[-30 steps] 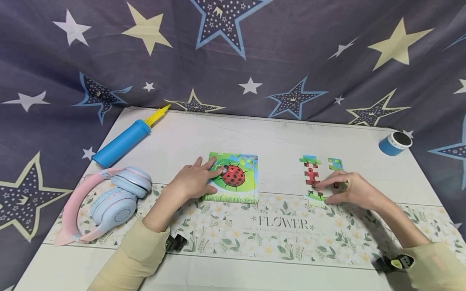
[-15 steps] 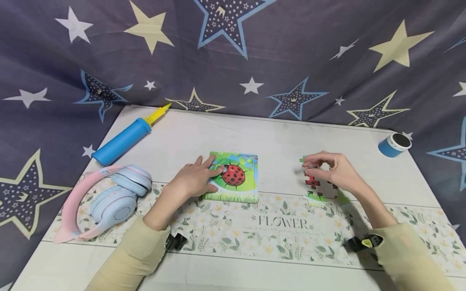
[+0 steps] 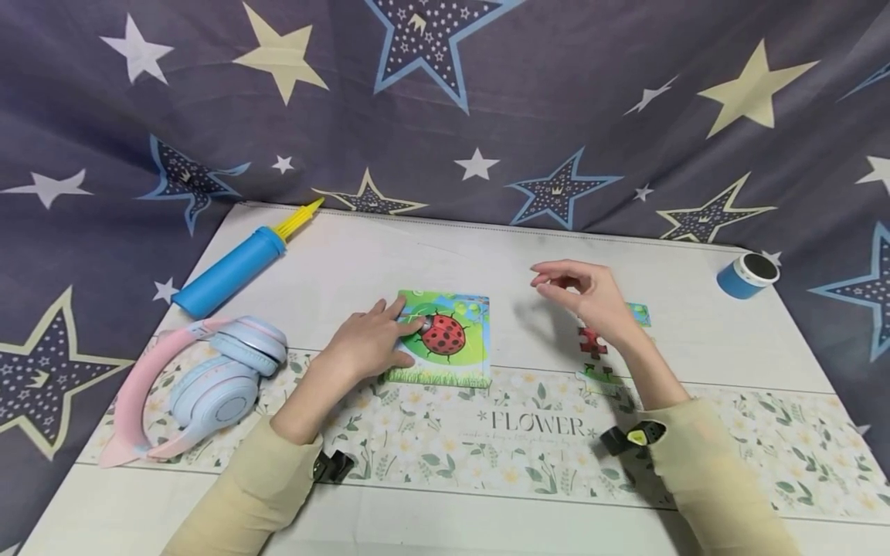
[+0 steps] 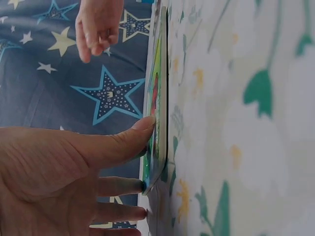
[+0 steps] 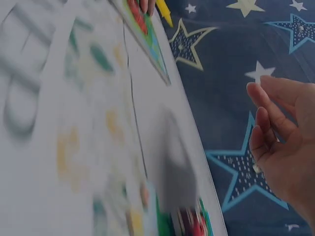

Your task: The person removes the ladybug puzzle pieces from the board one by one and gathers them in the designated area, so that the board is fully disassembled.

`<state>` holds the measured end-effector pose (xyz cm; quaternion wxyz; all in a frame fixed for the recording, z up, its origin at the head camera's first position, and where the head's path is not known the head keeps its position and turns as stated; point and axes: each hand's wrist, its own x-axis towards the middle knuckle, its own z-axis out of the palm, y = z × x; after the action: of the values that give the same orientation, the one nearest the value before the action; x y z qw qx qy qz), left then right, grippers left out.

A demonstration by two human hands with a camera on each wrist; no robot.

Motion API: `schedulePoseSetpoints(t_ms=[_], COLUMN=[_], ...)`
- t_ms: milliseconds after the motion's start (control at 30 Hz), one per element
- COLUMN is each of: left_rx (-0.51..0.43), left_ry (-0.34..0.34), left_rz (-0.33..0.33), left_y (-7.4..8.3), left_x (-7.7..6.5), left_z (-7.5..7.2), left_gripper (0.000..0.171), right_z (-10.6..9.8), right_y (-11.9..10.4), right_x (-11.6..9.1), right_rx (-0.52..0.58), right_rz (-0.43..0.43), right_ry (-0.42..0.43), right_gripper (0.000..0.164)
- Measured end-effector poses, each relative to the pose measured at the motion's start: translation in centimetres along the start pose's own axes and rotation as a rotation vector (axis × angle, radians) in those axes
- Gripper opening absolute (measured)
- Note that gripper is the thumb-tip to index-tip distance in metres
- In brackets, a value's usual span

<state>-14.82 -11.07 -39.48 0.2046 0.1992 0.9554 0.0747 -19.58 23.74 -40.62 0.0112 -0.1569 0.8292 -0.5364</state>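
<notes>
My left hand (image 3: pixel 368 342) rests with spread fingers on the left side of a ladybug puzzle board (image 3: pixel 452 371). In the left wrist view its thumb lies on the board's face (image 4: pixel 156 128), and the other fingers reach its edge. My right hand (image 3: pixel 587 297) is raised above the table to the right of the board, its fingers loosely bent. I see nothing between thumb and fingers, nor in the right wrist view of the hand (image 5: pixel 288 132). Beneath and beside it lie loose jigsaw pieces: a red one (image 3: pixel 592 342), a green one (image 3: pixel 599 374) and a blue-green one (image 3: pixel 639 313). The forearm hides other spots there.
Pink and blue headphones (image 3: pixel 222 390) lie at the left. Behind them is a blue hand pump (image 3: pixel 229 270) with a yellow nozzle. A blue and white cylinder (image 3: pixel 747 276) stands at the far right. A star-patterned cloth (image 3: pixel 417 139) hangs behind the table (image 3: pixel 431 259).
My right hand has gone from the loose pieces up and to the left, toward the board. My left hand has stayed in place on the board.
</notes>
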Motion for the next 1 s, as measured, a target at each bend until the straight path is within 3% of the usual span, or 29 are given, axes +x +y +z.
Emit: schedulePoseSetpoints(t_ms=[167,400,500,800,1000], left_rx=[-0.049,-0.115,-0.115,-0.086,-0.066], left_ry=[0.013,-0.075,-0.080,-0.051,-0.052], left_rz=[0.032,0.095,0.107,0.081,0.083], left_y=[-0.8,-1.7,-1.8,-1.9,-1.9], left_x=[-0.2,-0.5,-0.3,-0.3,-0.4], left_z=[0.2,0.2,0.4,0.8,0.8], left_gripper=[0.073,0.078,0.079,0.079,0.078], right_z=[2.1,5.2,6.5,10.7,12.4], right_y=[-0.4,-1.1,-1.7,-2.8,-2.9], right_x=[1.2,2.8,3.4,4.7,4.6], right_rx=[0.058,0.150,0.163,0.053,0.005], right_rz=[-0.016,-0.011,-0.014,-0.014,0.019], right_ry=[0.029,0.039,0.032,-0.130,-0.201], right_gripper=[0.033,0.038,0.039,0.043,0.044])
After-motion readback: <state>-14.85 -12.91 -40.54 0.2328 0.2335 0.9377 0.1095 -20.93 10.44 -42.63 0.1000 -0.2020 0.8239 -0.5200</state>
